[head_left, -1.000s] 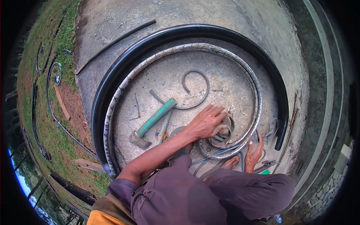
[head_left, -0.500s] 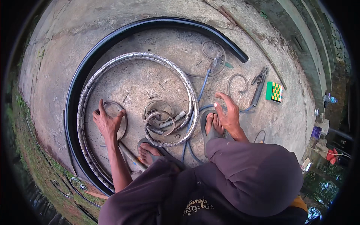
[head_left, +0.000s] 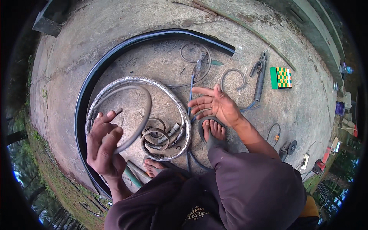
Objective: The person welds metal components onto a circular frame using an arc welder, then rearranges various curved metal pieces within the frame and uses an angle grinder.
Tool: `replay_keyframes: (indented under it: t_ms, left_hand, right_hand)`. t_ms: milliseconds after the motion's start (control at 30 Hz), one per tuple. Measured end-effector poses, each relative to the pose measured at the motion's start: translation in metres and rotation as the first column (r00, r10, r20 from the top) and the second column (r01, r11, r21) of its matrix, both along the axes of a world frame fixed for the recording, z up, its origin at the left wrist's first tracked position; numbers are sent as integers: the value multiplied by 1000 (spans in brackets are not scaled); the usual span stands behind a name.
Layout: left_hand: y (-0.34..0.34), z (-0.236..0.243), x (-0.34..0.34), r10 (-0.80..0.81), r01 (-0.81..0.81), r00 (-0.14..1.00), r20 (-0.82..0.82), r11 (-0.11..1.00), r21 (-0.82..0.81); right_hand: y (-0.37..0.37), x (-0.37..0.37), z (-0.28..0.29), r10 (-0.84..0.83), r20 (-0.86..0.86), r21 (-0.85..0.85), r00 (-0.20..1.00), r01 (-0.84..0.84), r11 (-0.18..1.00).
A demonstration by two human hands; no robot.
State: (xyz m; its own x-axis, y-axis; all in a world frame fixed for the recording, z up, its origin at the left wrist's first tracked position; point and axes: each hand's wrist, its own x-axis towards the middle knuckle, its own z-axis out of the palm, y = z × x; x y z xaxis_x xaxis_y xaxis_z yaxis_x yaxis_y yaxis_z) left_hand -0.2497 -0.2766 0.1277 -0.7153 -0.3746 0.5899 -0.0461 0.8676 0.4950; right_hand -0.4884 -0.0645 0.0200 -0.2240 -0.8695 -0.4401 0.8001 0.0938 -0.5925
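Observation:
My left hand (head_left: pixel 104 147) is raised over the left side of the coil, its fingers closed around a bent grey rod (head_left: pixel 148 109) that curves into an open ring. One short end of the rod sticks out past the fingertips. My right hand (head_left: pixel 222 107) hovers above my right foot, palm turned inward, fingers spread, holding nothing. Between and below the hands lies a large hoop wound in silvery wrap (head_left: pixel 184 111). Small metal rings (head_left: pixel 155 140) rest inside its near part. A thick black curved tube (head_left: pixel 86 86) runs around the hoop's left and far sides.
An electrode holder (head_left: pixel 260 78) with a blue cable lies to the right, beside a green and yellow checked box (head_left: pixel 283 78). A clamp (head_left: pixel 199 65) and a curled rod (head_left: pixel 230 70) lie farther out. An angle grinder (head_left: pixel 287 149) and a socket block (head_left: pixel 305 161) are at right.
My left hand has picked up the bent rod from the concrete and lifted it. My right hand has moved left and spread its fingers. The view has shifted slightly.

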Motion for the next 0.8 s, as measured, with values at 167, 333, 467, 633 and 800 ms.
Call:
replay_keyframes:
  t_ms: [167,333,467,633,800]
  left_hand:
    - [53,-79,-3,-178,349,891,418,856,-380]
    - [41,-139,39,-22,248,824,566,912,-326]
    - [19,-148,54,-2,269,773,634,907,-325]
    - [1,-160,60,72,215,706,704,926,-310]
    - [-11,-149,46,13,240,619,785,949,-204]
  right_hand:
    - [-43,18,16,112,-62,-82,992,-117,990]
    - [-39,52,-37,110,-381,-17,918,-126,992]
    - [-36,62,-54,390,-619,270,681,-281,921]
    - [-41,73,-55,531,-628,454,569,-287,844]
    - [-42,70,-52,653,-533,564,538,-349,748]
